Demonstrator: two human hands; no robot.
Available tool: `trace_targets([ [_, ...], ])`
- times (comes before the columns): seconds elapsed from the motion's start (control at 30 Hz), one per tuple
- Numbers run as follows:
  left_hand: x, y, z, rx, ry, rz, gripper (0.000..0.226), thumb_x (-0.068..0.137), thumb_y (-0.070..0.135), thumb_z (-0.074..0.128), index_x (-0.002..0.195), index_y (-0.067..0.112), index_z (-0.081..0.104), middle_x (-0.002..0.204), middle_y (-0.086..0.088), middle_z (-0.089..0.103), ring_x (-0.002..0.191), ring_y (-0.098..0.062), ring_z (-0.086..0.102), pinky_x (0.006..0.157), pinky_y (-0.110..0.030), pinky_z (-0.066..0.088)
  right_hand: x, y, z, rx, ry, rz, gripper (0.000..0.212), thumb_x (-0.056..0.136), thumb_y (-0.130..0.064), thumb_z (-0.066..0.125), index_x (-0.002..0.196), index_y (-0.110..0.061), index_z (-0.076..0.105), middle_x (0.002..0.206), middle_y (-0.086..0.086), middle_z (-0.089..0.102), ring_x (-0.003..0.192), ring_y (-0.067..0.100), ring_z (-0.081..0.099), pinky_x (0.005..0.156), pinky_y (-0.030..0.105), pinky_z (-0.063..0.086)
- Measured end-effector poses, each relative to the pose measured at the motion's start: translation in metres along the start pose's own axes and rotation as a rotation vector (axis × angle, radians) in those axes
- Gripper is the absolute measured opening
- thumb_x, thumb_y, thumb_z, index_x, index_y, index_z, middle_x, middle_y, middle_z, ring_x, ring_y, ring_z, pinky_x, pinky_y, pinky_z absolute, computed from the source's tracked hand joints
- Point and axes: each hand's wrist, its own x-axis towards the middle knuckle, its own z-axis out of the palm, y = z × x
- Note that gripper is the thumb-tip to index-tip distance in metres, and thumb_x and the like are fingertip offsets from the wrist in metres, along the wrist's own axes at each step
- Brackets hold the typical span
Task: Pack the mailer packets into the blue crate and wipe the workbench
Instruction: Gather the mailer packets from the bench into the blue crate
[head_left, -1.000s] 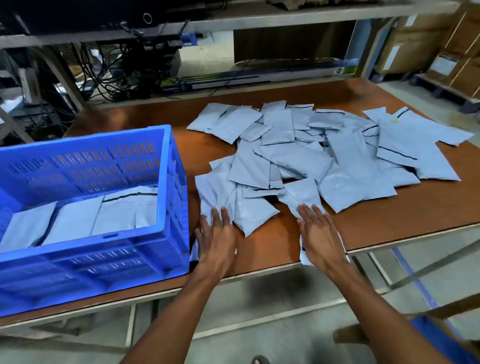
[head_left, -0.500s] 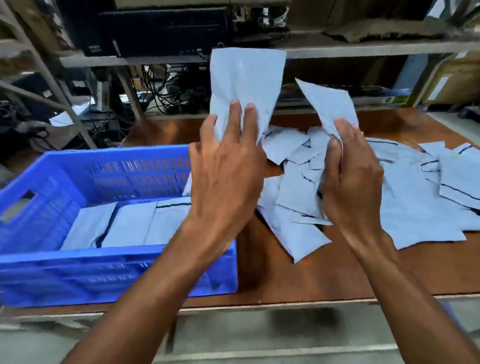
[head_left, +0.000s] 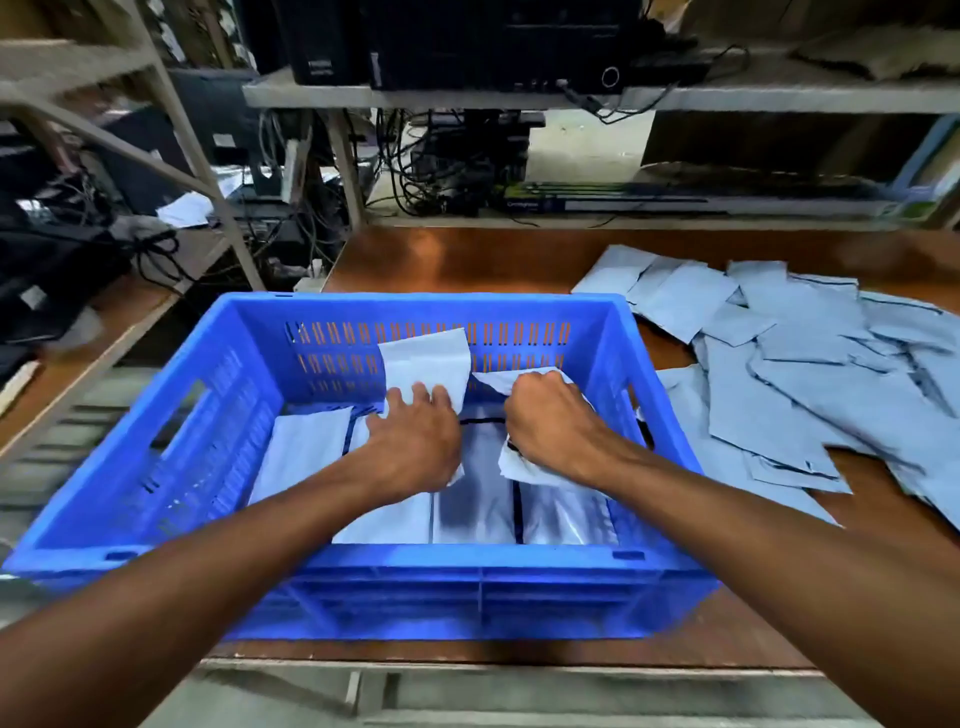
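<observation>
The blue crate (head_left: 249, 374) stands on the brown workbench (head_left: 467, 260), straight in front of me. Both my hands are down inside it. My left hand (head_left: 415, 447) grips a grey mailer packet (head_left: 426, 364) that stands up against the crate's far wall. My right hand (head_left: 550, 426) grips a second grey packet (head_left: 524, 470), crumpled under its fingers. Several flat packets (head_left: 306, 452) lie on the crate's floor. A loose pile of packets (head_left: 810, 374) covers the bench to the crate's right.
Behind the bench, a metal shelf (head_left: 727, 98) carries black computer cases (head_left: 498, 41) and tangled cables (head_left: 431, 171). A lower side table with dark equipment (head_left: 47, 260) sits at the left. The bench's front edge (head_left: 519, 667) runs just below the crate.
Both hands lifted one packet each from the pile, raised them, then carried them left and down into the crate. My view swung left so the crate sits in the middle.
</observation>
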Motion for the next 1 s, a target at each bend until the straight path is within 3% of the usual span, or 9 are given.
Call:
trace_targets([
  [0.1, 0.01, 0.016, 0.012, 0.02, -0.175, 0.096, 0.056, 0.099, 0.025, 0.042, 0.148, 0.009, 0.022, 0.148, -0.018, 0.023, 0.137, -0.045, 0.02, 0.103, -0.056, 0.032, 0.008, 0.006, 0.028, -0.049, -0.118, 0.125, 0.017, 0.086, -0.015, 0.052, 0.095, -0.004, 0.061, 0.112, 0.022, 0.064, 0.107, 0.039, 0.06, 0.084, 0.04, 0.048],
  [0.23, 0.022, 0.018, 0.017, 0.062, -0.423, 0.308, 0.048, 0.108, 0.028, 0.023, 0.155, 0.024, 0.016, 0.155, -0.024, 0.021, 0.14, -0.043, 0.027, 0.11, -0.049, 0.033, 0.013, 0.016, 0.051, -0.147, -0.596, 0.202, 0.037, 0.098, -0.034, 0.046, 0.126, -0.012, 0.059, 0.136, 0.017, 0.055, 0.122, 0.035, 0.053, 0.101, 0.041, 0.045],
  [0.3, 0.031, 0.005, 0.014, 0.046, -0.412, 0.313, 0.06, 0.106, 0.045, 0.025, 0.157, 0.018, 0.007, 0.162, -0.018, 0.008, 0.146, -0.039, 0.019, 0.114, -0.05, 0.026, 0.018, 0.029, 0.051, -0.188, -0.666, 0.21, 0.065, 0.095, -0.043, 0.05, 0.149, -0.011, 0.032, 0.156, 0.018, 0.029, 0.139, 0.037, 0.034, 0.111, 0.047, 0.034],
  [0.37, 0.043, -0.008, 0.021, 0.06, -0.439, 0.3, 0.097, 0.09, 0.074, 0.036, 0.154, 0.025, -0.016, 0.162, -0.007, -0.02, 0.15, -0.037, -0.006, 0.116, -0.057, 0.012, 0.019, 0.038, 0.046, -0.265, -0.77, 0.174, 0.119, 0.079, -0.057, 0.07, 0.154, -0.022, -0.015, 0.161, 0.013, -0.018, 0.149, 0.04, -0.001, 0.118, 0.054, 0.017],
  [0.47, 0.053, -0.013, 0.041, 0.145, -0.512, 0.352, 0.126, 0.067, 0.091, 0.048, 0.147, 0.032, -0.031, 0.156, -0.002, -0.036, 0.147, -0.033, -0.023, 0.116, -0.061, -0.003, 0.015, 0.038, 0.05, -0.41, -0.881, 0.11, 0.149, 0.06, -0.059, 0.085, 0.144, -0.032, -0.035, 0.154, 0.013, -0.035, 0.147, 0.043, -0.009, 0.117, 0.055, 0.016],
  [0.63, 0.051, 0.0, 0.057, 0.105, -0.493, 0.355, 0.129, 0.063, 0.094, 0.047, 0.147, 0.035, -0.032, 0.155, -0.001, -0.037, 0.146, -0.031, -0.026, 0.116, -0.06, -0.009, 0.02, 0.035, 0.056, -0.428, -0.907, 0.173, 0.149, 0.061, -0.055, 0.087, 0.144, -0.031, -0.034, 0.157, 0.018, -0.028, 0.148, 0.042, 0.006, 0.114, 0.051, 0.026],
  [0.77, 0.052, -0.003, 0.033, 0.127, -0.461, 0.323, 0.126, 0.064, 0.094, 0.045, 0.15, 0.035, -0.025, 0.159, 0.001, -0.029, 0.147, -0.03, -0.023, 0.116, -0.061, -0.007, 0.023, 0.039, 0.035, -0.447, -0.812, 0.122, 0.134, 0.062, -0.052, 0.087, 0.156, -0.02, -0.002, 0.162, 0.014, 0.013, 0.142, 0.035, 0.03, 0.106, 0.046, 0.038],
  [0.87, 0.048, 0.011, -0.004, 0.126, -0.213, 0.326, 0.103, 0.081, 0.082, 0.04, 0.156, 0.031, -0.008, 0.164, -0.001, -0.014, 0.15, -0.031, -0.014, 0.117, -0.062, 0.0, 0.023, 0.052, -0.004, -0.378, -0.422, -0.03, 0.07, 0.076, -0.043, 0.076, 0.136, -0.019, 0.05, 0.135, 0.008, 0.053, 0.122, 0.031, 0.053, 0.093, 0.041, 0.049],
  [1.0, 0.03, 0.071, -0.066, -0.197, 0.361, 0.445, 0.071, 0.092, 0.06, 0.046, 0.151, 0.025, 0.027, 0.157, -0.004, 0.028, 0.146, -0.026, 0.021, 0.116, -0.052, 0.022, -0.008, 0.098, -0.079, -0.126, 0.166, -0.081, 0.037, 0.09, -0.032, 0.055, 0.124, -0.021, 0.057, 0.119, 0.006, 0.064, 0.113, 0.03, 0.057, 0.094, 0.041, 0.046],
])
